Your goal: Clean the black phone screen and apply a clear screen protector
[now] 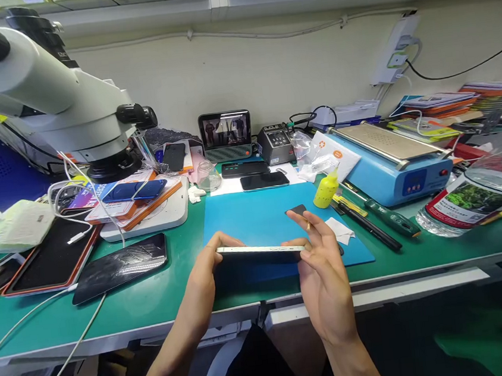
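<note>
A smartphone (260,254) with a light metal rim is held sideways over the front of the blue mat (244,209), its narrow edge turned up toward me. My left hand (202,280) grips the left end, fingers behind and thumb at the near side. At the right end, my right hand (328,287) pinches the phone between thumb and fingers, with other fingers raised. Beyond the right fingers, a small dark flat piece (297,210) lies on the mat. Beside that hand is a white tissue (340,230). The phone's screen side is mostly hidden from view.
A microscope (62,100) overhangs the left side, above several phones and cables. To the right are a yellow bottle (326,189), a green screwdriver (391,218), a blue heating plate machine (392,161) and a clear plastic tub (472,200). A small display (226,134) stands at the wall.
</note>
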### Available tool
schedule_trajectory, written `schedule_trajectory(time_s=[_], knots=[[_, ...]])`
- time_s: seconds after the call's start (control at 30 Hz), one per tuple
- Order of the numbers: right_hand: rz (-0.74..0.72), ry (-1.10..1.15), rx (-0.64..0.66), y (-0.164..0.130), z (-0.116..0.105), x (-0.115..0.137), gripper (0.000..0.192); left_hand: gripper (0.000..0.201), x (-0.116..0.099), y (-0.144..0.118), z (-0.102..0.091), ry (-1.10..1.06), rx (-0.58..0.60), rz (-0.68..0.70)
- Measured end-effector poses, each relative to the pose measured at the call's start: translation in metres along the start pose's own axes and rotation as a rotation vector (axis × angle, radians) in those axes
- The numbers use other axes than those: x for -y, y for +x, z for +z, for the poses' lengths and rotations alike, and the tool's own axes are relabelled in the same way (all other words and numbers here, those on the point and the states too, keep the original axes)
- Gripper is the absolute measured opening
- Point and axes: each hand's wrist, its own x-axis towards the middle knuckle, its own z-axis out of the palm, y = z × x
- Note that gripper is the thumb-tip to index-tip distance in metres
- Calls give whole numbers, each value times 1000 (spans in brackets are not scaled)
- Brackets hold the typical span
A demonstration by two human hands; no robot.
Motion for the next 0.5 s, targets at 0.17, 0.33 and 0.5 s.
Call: schedule_trajectory(time_s=[0.17,0.33,0.5], knots=[[13,5,2,-1,0,1,47,32,-1,1,-3,-23,33,-15],[5,29,7,-1,1,2,47,34,-3,-1,-2,-71,55,-26],[17,49,9,2,2,2,46,31,-3,2,-1,-130,40,-35]])
